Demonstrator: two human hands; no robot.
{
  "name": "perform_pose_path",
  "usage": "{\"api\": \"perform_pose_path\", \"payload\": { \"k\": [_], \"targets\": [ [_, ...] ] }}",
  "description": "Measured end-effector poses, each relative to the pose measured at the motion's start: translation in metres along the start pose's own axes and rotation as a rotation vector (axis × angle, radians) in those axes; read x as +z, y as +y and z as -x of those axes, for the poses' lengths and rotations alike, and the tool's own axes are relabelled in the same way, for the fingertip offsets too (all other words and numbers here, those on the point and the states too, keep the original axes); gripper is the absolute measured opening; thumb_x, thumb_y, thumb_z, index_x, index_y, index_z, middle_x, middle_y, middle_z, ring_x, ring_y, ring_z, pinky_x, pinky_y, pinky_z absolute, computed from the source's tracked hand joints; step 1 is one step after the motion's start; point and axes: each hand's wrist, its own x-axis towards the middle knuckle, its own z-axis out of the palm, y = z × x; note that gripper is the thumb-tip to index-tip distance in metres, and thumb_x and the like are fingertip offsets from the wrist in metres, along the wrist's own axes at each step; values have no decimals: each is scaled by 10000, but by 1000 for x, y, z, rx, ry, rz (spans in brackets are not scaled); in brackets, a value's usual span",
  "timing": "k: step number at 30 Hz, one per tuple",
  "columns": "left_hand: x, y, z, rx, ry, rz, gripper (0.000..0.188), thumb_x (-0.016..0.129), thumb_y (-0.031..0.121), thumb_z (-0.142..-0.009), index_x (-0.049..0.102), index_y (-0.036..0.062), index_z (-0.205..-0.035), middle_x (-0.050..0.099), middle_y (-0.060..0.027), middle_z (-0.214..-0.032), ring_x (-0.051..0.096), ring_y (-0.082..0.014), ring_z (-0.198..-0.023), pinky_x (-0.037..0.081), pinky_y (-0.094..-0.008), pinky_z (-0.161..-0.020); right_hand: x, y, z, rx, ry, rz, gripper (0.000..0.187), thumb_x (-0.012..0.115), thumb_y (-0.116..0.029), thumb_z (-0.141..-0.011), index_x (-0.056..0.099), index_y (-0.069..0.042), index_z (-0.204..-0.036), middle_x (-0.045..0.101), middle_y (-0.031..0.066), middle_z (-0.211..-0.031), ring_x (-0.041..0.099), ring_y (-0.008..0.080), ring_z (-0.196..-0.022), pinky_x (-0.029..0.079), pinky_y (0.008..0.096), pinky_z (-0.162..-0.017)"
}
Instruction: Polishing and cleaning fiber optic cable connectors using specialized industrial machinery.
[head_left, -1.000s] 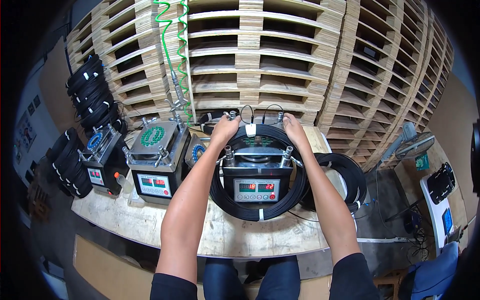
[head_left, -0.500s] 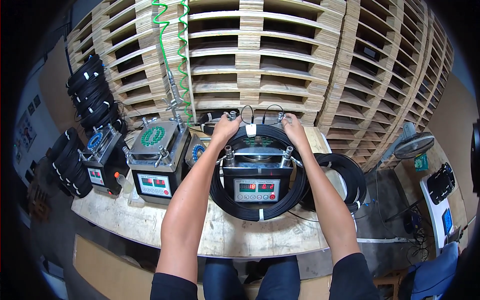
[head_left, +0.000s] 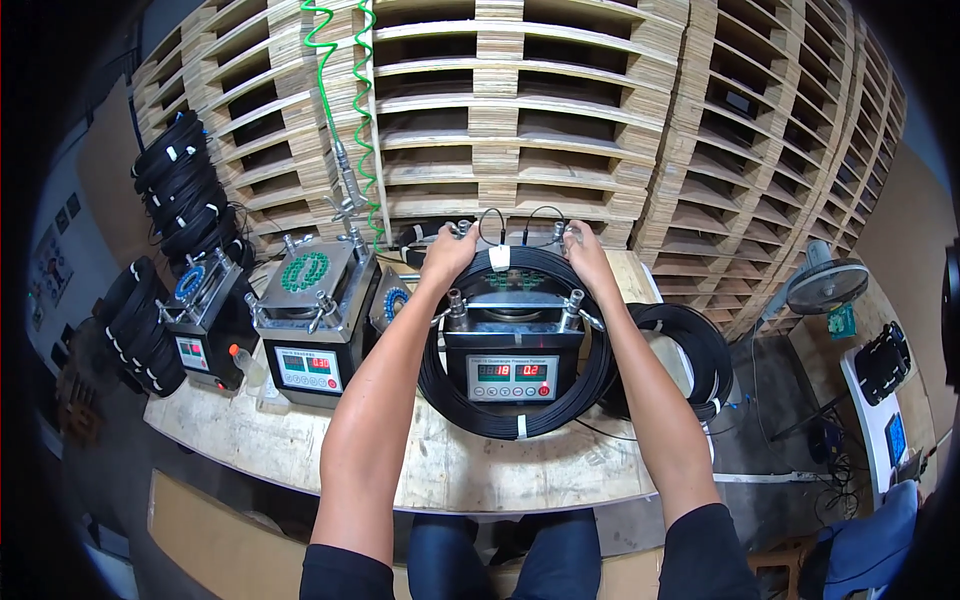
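Observation:
A black box-shaped polishing machine (head_left: pixel 513 353) with a red-digit display stands before me on the bench. A coil of black cable (head_left: pixel 520 428) hangs around its front, with a white tag (head_left: pixel 500 258) at the top. Two thin cable ends loop up behind that tag. My left hand (head_left: pixel 450 255) reaches over the coil, fingers closed at the far left clamp post (head_left: pixel 464 228). At the far right clamp post (head_left: pixel 559 231), my right hand (head_left: pixel 588 256) has its fingers bent around the handle, partly hidden. Two nearer clamp posts (head_left: pixel 457 304) rise untouched from the machine's front corners.
To the left stand a second polisher (head_left: pixel 305 275) with a green ring of parts and a third (head_left: pixel 190 285) with a blue ring. A small bottle (head_left: pixel 242 362) sits between them. More coils (head_left: pixel 690 350) lie at right. Pallets (head_left: pixel 500 130) rise behind; a fan (head_left: pixel 828 287) stands far right.
Both hands stay at the far clamp posts, with only a slight shift of the fingers. The right fingertips have drawn back a little to the right. The second polisher's display reads differently.

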Motion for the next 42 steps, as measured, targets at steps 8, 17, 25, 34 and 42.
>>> {"api": "perform_pose_path", "payload": {
  "k": [8, 17, 25, 34, 42],
  "targets": [
    [-5, -8, -4, 58, -62, 50, 942, 491, 708, -866, 437, -53, -1418, 506, -317, -1378, 483, -413, -1315, 376, -425, -1097, 0, -12, 7, -48, 26, 148, 379, 513, -302, -999, 604, -17, -1233, 686, 222, -1041, 667, 326, -981, 499, 376, -862],
    [-1, -8, -6, 36, -12, 12, 912, 454, 686, -891, 378, -24, -1458, 506, -312, -1380, 480, -428, -1312, 364, -450, -1102, 5, 4, -5, -48, -2, 58, 477, 492, -377, -1023, 525, -9, -1324, 673, 186, -1020, 639, 245, -862, 505, 354, -794],
    [-3, -13, -5, 74, 11, 34, 894, 511, 647, -890, 340, 2, -1485, 482, -332, -1391, 478, -446, -1305, 375, -454, -1097, 7, -6, 2, -1, -13, 58, 514, 473, -416, -1027, 507, -19, -1351, 670, 207, -1083, 651, 288, -938, 502, 371, -843],
    [-4, -2, 3, 17, -5, 51, 915, 527, 638, -879, 264, 51, -1529, 496, -325, -1384, 480, -438, -1310, 378, -452, -1092, -3, -14, 8, -36, -22, 131, 506, 447, -401, -1025, 544, -2, -1319, 625, 258, -1232, 590, 384, -1181, 444, 393, -995],
    [0, -1, 0, 43, 70, -6, 904, 583, 583, -866, 272, 39, -1518, 537, -313, -1345, 524, -437, -1262, 406, -461, -1065, 4, 14, -9, -57, 10, 51, 516, 458, -373, -1035, 493, 5, -1384, 670, 175, -1112, 658, 228, -854, 510, 339, -811]
  ]
}}
